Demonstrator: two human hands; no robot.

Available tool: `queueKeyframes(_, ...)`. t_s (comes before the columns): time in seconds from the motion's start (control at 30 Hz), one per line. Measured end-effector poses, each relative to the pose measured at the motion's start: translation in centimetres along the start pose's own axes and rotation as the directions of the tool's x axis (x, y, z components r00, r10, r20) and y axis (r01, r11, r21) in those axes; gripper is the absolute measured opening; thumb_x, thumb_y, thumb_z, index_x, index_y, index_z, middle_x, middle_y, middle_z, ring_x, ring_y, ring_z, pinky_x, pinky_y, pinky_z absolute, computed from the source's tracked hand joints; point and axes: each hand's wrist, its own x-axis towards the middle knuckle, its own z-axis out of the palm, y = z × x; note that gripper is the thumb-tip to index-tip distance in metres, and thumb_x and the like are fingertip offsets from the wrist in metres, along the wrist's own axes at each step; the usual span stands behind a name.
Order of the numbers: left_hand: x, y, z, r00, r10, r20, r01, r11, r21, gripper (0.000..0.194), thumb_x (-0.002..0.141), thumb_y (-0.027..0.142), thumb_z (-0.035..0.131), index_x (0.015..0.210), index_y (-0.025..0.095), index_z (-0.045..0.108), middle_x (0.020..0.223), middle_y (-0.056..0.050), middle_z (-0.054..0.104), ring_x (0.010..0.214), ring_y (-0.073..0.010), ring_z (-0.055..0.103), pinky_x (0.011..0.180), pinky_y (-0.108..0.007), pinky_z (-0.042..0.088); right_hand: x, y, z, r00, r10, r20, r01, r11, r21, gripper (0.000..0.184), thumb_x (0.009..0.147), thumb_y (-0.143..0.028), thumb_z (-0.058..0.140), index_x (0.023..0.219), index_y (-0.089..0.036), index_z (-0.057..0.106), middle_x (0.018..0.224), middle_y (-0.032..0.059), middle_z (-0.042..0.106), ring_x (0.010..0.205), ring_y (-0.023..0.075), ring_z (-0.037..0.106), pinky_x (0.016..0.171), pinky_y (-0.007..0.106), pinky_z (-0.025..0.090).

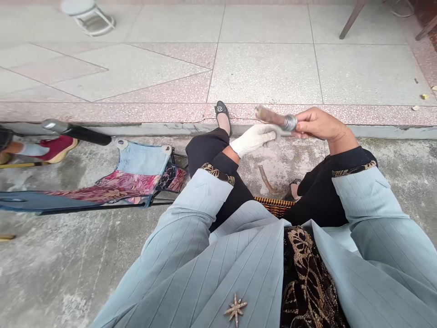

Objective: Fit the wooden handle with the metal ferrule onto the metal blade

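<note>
The right hand (317,124) was clamped at a silver wire coil (290,122) around one wooden stick (271,116), held out front. The white-gloved left hand (254,138) curled just beside it (grip blurred, couldn't tell). One curved stick (266,181) lay on the concrete (239,157). Leftward: one folding recliner (141,159), one red shoe (59,149), one white stool (95,23).

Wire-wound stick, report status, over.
Right grip bare, holding stick at its wire-wound end. Left grip gloved, curled, contact unclear. Curved branch on ground, clear of both grips.

Brown stick (273,116), far end blurred
</note>
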Motion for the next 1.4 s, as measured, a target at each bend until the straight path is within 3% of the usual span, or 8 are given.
queueKeyframes(0.3,0.3,1.3,-1.4,0.987,-0.011,0.158,-0.001,0.997,0.075,0.025,0.087,0.034,0.057,0.090,0.013,0.071,0.071,-0.003,0.063,0.055,-0.0075,0.048,0.055,-0.021,0.037,4.4,0.7,-4.2,0.714,-0.142,-0.686,0.008,0.981,-0.195,0.046,0.088,-0.057,0.063,0.064,-0.018,0.056,0.059,0.0026,0.050,0.053,0.0117,0.044,0.050,0.026,0.032)
queueKeyframes(0.5,2.2,2.2,-4.7,0.999,0.039,-0.005,-0.033,0.907,0.420,0.022,0.082,0.028,0.056,0.083,0.012,0.072,0.072,0.000,0.064,0.067,-0.0109,0.055,0.068,-0.023,0.041,5.9,5.4,-5.3,0.868,0.168,-0.468,-0.478,0.537,-0.695,0.034,0.082,-0.048,0.071,0.070,-0.016,0.071,0.066,0.0079,0.061,0.068,0.0191,0.055,0.064,0.032,0.037)
queueKeyframes(0.6,3.8,1.3,-6.0,0.995,0.052,-0.080,-0.006,0.872,0.489,0.020,0.080,0.023,0.054,0.082,0.011,0.070,0.072,0.000,0.063,0.069,-0.0116,0.055,0.071,-0.024,0.041,4.8,6.3,-3.9,0.910,0.412,-0.037,-0.339,0.693,-0.636,0.030,0.080,-0.047,0.069,0.077,-0.018,0.075,0.062,0.0016,0.062,0.057,0.0131,0.050,0.060,0.029,0.037)
queueKeyframes(0.7,4.6,0.2,-6.0,0.996,0.032,-0.089,0.014,0.879,0.477,0.021,0.081,0.022,0.052,0.081,0.011,0.069,0.072,-0.001,0.062,0.067,-0.0117,0.054,0.070,-0.024,0.041,3.6,5.5,-2.4,0.912,0.308,0.269,-0.193,0.904,-0.382,0.032,0.077,-0.050,0.071,0.079,-0.019,0.075,0.061,-0.0018,0.061,0.054,0.0109,0.050,0.058,0.026,0.039)
queueKeyframes(0.8,4.3,-1.0,-4.9,0.995,-0.026,-0.093,0.063,0.907,0.417,0.022,0.083,0.025,0.052,0.085,0.011,0.069,0.070,-0.002,0.061,0.064,-0.0122,0.052,0.066,-0.024,0.040,3.3,4.6,-1.8,0.999,0.029,0.027,-0.026,0.995,-0.101,0.033,0.076,-0.050,0.071,0.078,-0.018,0.072,0.065,-0.0009,0.062,0.055,0.0109,0.049,0.056,0.025,0.039)
queueKeyframes(0.93,3.3,-2.2,-3.1,0.997,-0.078,0.022,0.068,0.956,0.287,0.028,0.088,0.034,0.050,0.086,0.013,0.068,0.062,0.000,0.055,0.055,-0.0102,0.045,0.056,-0.022,0.035,4.2,5.3,-2.1,0.886,-0.091,-0.454,0.072,0.996,-0.060,0.036,0.079,-0.052,0.068,0.066,-0.018,0.059,0.061,-0.0002,0.054,0.054,0.0111,0.042,0.054,0.026,0.035)
queueKeyframes(1.27,3.1,-1.7,-1.6,0.962,-0.094,0.256,0.125,0.986,-0.109,0.026,0.084,0.038,0.063,0.081,0.012,0.066,0.077,-0.005,0.064,0.061,-0.0089,0.055,0.062,-0.022,0.045,5.1,6.8,-2.9,0.769,-0.005,-0.639,-0.523,0.568,-0.635,0.036,0.090,-0.043,0.056,0.108,-0.016,0.072,0.089,0.0125,0.070,0.083,0.0270,0.059,0.068,0.033,0.036)
queueKeyframes(1.4,2.9,-1.6,-1.9,0.963,-0.141,0.230,0.146,0.989,-0.001,0.026,0.084,0.038,0.061,0.080,0.012,0.066,0.061,-0.001,0.057,0.050,-0.0075,0.046,0.052,-0.019,0.036,4.9,6.5,-3.0,0.830,0.227,-0.510,-0.558,0.331,-0.761,0.029,0.087,-0.040,0.063,0.096,-0.017,0.076,0.086,0.0153,0.071,0.079,0.0254,0.061,0.067,0.034,0.039)
